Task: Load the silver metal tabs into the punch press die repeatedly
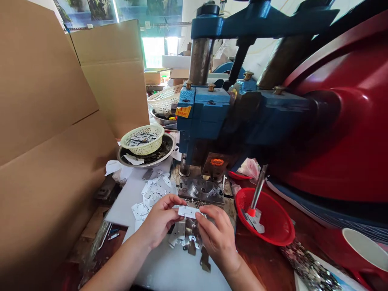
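Between my two hands is a small flat metal plate [188, 211] with tiny holes, held level in front of the press. My left hand [162, 220] pinches its left end between thumb and fingers. At the right end, the fingertips of my right hand [216, 232] close on it. Just beyond the plate lies the press's steel die [202, 189], with small metal crumbs before it. Below my hands, several darker cut metal pieces [192, 246] lie on a white board [163, 270]. To the left spreads a loose pile of flat metal plates [154, 192].
A blue press [203, 109] with a red flywheel [339, 117] towers ahead. Left of it, a pale plastic basket [156, 146] of plates rests on a metal basin [171, 148]. At right stand a red bowl [280, 226] and a mug [362, 250]. Cardboard [45, 141] walls the left side.
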The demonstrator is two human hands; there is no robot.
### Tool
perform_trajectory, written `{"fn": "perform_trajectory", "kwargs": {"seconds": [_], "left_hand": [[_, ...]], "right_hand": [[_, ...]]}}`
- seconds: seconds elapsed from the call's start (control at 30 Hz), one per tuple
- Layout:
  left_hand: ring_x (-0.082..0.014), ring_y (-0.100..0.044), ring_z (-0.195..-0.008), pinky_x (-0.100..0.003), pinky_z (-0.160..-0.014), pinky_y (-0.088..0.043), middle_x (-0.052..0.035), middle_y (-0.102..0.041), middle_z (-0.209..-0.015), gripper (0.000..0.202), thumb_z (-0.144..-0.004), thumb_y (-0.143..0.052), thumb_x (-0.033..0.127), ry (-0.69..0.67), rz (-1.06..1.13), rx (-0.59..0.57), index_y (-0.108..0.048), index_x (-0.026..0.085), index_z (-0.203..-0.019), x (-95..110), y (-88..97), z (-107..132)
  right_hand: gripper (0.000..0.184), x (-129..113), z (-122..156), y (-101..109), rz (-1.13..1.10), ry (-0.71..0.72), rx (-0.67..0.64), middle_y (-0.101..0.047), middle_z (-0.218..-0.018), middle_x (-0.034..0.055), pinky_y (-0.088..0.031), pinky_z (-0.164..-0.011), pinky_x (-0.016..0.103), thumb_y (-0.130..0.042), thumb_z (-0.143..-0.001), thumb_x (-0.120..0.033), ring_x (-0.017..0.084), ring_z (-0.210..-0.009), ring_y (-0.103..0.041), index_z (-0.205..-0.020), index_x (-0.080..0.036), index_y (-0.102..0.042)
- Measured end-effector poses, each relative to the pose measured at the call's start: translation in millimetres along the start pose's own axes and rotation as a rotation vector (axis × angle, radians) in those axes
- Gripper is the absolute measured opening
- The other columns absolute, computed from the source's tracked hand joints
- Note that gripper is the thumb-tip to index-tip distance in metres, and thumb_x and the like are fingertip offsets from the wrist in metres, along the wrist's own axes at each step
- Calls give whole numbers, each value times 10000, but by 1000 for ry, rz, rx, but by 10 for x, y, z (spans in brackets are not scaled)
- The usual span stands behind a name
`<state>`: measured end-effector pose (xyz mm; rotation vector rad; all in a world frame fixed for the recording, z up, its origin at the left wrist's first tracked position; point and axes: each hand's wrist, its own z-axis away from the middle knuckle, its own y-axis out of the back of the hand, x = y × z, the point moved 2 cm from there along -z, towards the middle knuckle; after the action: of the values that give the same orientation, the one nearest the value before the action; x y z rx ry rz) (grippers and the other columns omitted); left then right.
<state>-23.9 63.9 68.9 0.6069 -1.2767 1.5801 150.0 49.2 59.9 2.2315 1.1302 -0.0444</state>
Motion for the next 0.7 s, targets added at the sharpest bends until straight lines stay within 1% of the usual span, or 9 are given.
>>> {"fn": "perform_trajectory", "kwargs": {"seconds": [0.1, 0.13, 0.2, 0.27, 0.33, 0.4, 0.47, 0.57, 0.7], "left_hand": [[-116, -589, -789, -223, -740, -459, 11, -655, -886, 217, -618, -637, 98, -17, -29, -32, -624, 195, -812, -34, -26, -22], [-125, -591, -797, -231, -743, -458, 7, -655, -882, 204, -634, -640, 117, -45, -99, -40, -625, 193, -823, -42, -41, -47], [-141, -590, -771, -245, -717, -455, 3, -649, -822, 151, -677, -645, 176, -131, -321, -43, -626, 189, -827, -52, -90, -139], [-149, -583, -722, -258, -682, -451, 6, -637, -759, 106, -722, -630, 234, -235, -561, -14, -629, 190, -818, -53, -157, -294], [-157, -582, -720, -277, -691, -451, 4, -638, -760, 86, -754, -601, 252, -341, -742, 42, -636, 196, -809, -44, -229, -502], [-174, -586, -794, -303, -759, -449, -9, -638, -809, 76, -766, -589, 239, -451, -885, 92, -649, 198, -790, -29, -289, -729], [-191, -578, -886, -331, -843, -434, -27, -629, -882, 66, -750, -604, 213, -521, -981, 144, -660, 193, -779, -20, -321, -937], [-210, -567, -954, -360, -909, -415, -48, -625, -942, 103, -725, -616, 186, -524, -1006, 170, -674, 185, -810, -38, -322, -1163], [-210, -583, -962, -345, -913, -429, -49, -649, -976, 203, -729, -585, 178, -478, -1002, 116, -684, 187, -906, -90, -303, -1296]], "right_hand": [[266, 20, 7, 40, 36, 11, -4, -657, -921, 45, -487, -764, 345, -591, -787, -97, 179, -882, -595, -1000, -250, -635], [231, 51, 11, 31, 24, -18, -13, -662, -891, 37, -484, -762, 343, -590, -798, -118, 175, -861, -600, -983, -248, -634], [142, 164, 15, -12, -5, -138, -41, -666, -825, 21, -477, -741, 333, -581, -827, -180, 166, -799, -604, -945, -242, -631], [102, 334, 6, -75, -10, -308, -68, -666, -802, 20, -469, -728, 331, -554, -856, -254, 172, -775, -598, -922, -232, -630], [152, 526, -29, -141, 6, -457, -85, -664, -826, 34, -457, -750, 349, -517, -873, -314, 191, -803, -590, -903, -224, -636], [199, 704, -91, -205, 15, -540, -90, -652, -845, 49, -443, -776, 367, -495, -869, -349, 210, -834, -578, -865, -217, -644], [214, 850, -161, -263, 11, -572, -88, -631, -847, 63, -437, -784, 373, -496, -849, -360, 221, -845, -565, -825, -209, -646], [187, 1000, -228, -343, -3, -609, -78, -603, -862, 78, -435, -792, 381, -518, -801, -346, 233, -860, -551, -807, -199, -633], [176, 1099, -228, -433, -57, -695, -69, -584, -881, 86, -441, -781, 378, -512, -761, -345, 229, -846, -544, -776, -188, -589]]}}
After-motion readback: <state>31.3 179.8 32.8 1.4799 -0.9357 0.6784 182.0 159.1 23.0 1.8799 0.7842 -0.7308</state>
